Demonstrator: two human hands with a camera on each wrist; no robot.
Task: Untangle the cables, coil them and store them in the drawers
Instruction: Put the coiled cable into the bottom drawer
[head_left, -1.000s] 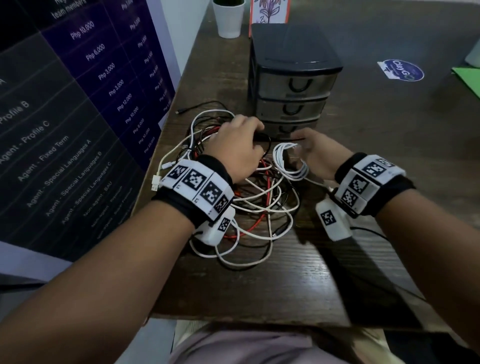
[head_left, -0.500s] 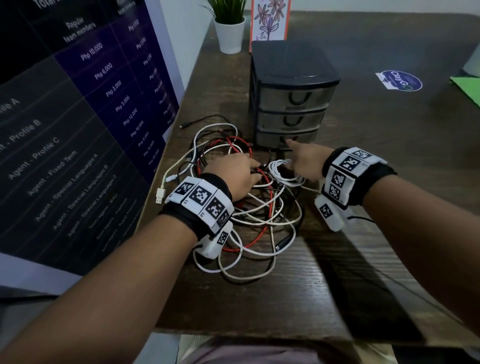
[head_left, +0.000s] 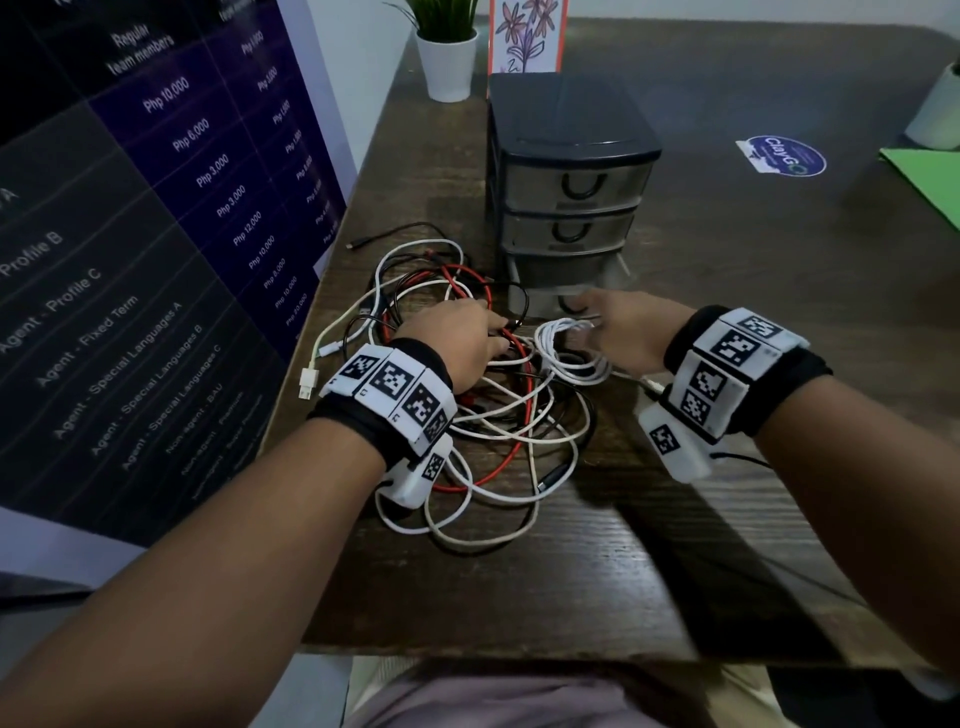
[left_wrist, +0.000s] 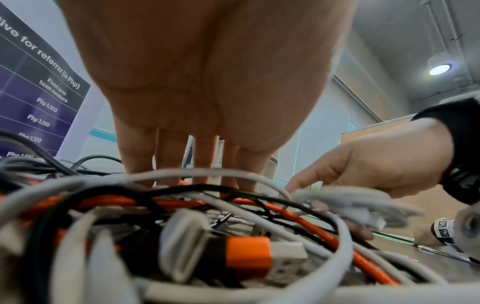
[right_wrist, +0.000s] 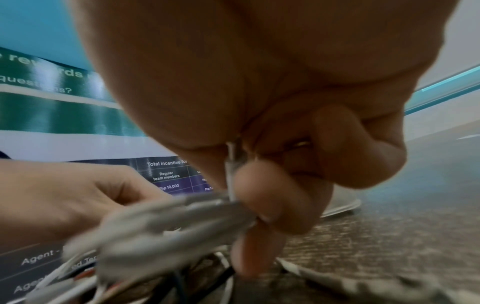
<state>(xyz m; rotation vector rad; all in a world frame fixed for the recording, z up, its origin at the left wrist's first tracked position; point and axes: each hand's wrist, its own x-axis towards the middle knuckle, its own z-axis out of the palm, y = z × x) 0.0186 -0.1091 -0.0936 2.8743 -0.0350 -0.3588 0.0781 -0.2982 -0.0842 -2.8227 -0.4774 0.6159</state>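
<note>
A tangle of white, red and black cables lies on the dark wooden table in front of a black three-drawer unit. My left hand rests on the tangle with straight fingers pointing down into the cables. My right hand pinches a small white cable coil between thumb and fingers, just in front of the bottom drawer, which stands pulled out a little. The coil is blurred in the right wrist view.
A dark banner stands along the table's left edge. A potted plant and a flower card sit behind the drawers. A blue sticker and a green sheet lie far right. The table's front edge is near my body.
My right hand reached to the bottom drawer's front with the white coil, and that drawer now stands out a little. My left hand slid back onto the tangle.
</note>
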